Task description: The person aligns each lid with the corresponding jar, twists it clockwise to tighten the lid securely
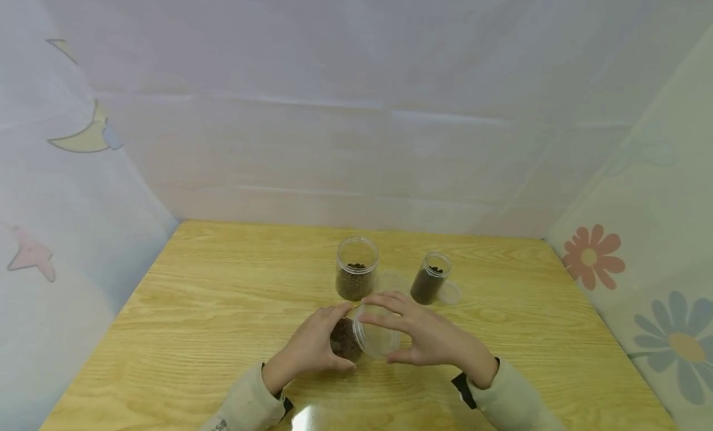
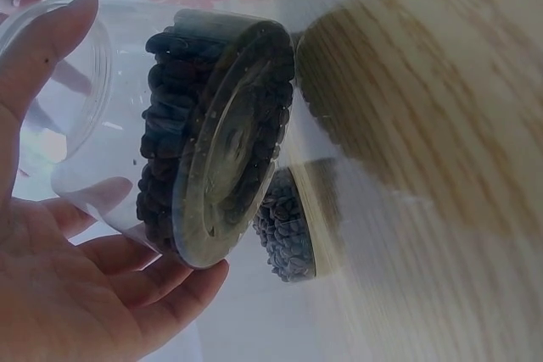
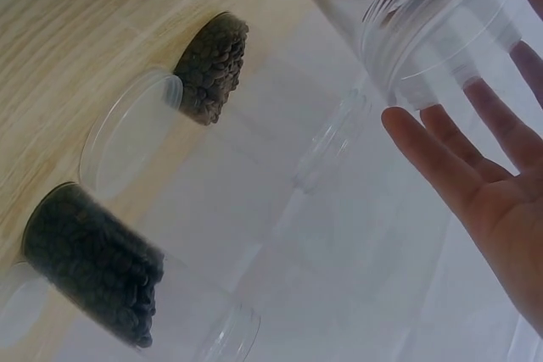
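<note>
My left hand [image 1: 314, 344] grips a clear plastic jar [image 2: 127, 116] partly filled with dark beans [image 2: 170, 142]. The jar is tilted on its side, its mouth toward my right hand and its base showing in the left wrist view. Thumb and fingers of the left hand curve around its wall. My right hand [image 1: 426, 332] is at the mouth end, thumb below and fingers above, holding the round clear lid [image 1: 381, 338] by its edge. In the right wrist view, right fingertips [image 3: 399, 120] lie right at the ridged clear rim.
Behind my hands stand a wide uncapped jar [image 1: 356, 282] of dark beans and, to its right, a narrower uncapped jar [image 1: 429, 285]. One clear lid [image 3: 131, 137] lies between them, and a smaller lid [image 1: 450, 293] beside the narrow jar. The wooden table [image 1: 223, 295] meets cloth walls.
</note>
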`<state>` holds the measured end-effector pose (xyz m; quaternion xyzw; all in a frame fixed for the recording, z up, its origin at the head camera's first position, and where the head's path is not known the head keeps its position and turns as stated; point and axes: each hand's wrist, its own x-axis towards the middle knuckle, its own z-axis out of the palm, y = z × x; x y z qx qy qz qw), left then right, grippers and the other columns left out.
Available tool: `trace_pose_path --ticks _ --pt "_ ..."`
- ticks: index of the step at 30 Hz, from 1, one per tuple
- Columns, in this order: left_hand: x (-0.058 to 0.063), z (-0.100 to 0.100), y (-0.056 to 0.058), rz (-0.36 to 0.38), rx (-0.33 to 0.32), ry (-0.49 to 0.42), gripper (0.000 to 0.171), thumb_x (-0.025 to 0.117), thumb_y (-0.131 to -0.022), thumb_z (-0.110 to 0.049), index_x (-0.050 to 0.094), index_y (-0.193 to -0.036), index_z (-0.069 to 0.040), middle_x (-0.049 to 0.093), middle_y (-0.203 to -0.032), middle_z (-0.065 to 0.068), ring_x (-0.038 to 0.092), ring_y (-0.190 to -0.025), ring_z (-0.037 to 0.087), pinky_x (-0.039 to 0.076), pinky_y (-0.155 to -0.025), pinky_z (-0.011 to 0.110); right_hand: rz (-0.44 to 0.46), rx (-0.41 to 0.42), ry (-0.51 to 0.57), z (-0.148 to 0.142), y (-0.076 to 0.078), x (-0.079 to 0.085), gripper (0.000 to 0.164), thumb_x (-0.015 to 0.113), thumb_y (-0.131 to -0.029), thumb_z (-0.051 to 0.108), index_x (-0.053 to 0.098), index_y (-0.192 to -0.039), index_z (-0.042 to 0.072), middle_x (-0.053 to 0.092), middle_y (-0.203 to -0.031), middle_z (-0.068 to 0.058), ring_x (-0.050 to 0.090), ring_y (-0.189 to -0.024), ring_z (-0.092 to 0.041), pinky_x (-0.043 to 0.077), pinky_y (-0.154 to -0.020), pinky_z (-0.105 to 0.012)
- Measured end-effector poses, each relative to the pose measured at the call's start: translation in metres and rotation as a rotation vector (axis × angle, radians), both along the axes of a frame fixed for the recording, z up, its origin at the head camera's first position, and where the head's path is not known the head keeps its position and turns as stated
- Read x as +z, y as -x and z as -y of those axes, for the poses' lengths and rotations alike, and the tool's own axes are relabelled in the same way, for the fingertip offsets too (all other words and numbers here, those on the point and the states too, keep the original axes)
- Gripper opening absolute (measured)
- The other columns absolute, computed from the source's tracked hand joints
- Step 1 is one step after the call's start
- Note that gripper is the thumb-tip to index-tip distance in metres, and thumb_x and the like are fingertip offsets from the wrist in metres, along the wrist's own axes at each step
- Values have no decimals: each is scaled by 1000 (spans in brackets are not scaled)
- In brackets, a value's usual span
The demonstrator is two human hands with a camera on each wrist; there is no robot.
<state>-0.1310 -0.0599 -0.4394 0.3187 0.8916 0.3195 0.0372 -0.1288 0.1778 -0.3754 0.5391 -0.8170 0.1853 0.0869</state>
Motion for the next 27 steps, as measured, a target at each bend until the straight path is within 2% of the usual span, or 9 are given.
trace_pose_path --ticks 8,15,22,27 --pt "0 0 0 -7 3 -3 96 84 -59 -39 37 -135 -4 53 -122 13 49 -110 32 42 -89 48 22 -68 11 3 -3 0 79 80 -66 32 45 -133 11 40 -136 -9 42 -118 -25 43 -90 -44" --pt "0 0 -1 -19 -2 -1 95 84 -59 -39 38 -134 -3 53 -121 13 50 -108 33 43 -87 49 41 -130 -20 5 -8 1 77 77 -68 35 45 -133 9 42 -134 -12 44 -116 -26 44 -88 -45" --pt "-1 0 -1 -33 -1 6 96 84 -59 -40 37 -135 -4 53 -120 13 50 -108 32 43 -88 48 28 -158 -44 6 -11 4 78 74 -71 40 42 -136 12 36 -139 -13 41 -120 -27 45 -87 -42" --pt "-1 0 -2 -53 -3 6 95 85 -58 -37 38 -134 -5 52 -121 14 50 -108 33 43 -87 48 18 -122 -10 5 -9 4 77 70 -74 46 41 -137 14 27 -145 -11 33 -126 -28 43 -90 -44"
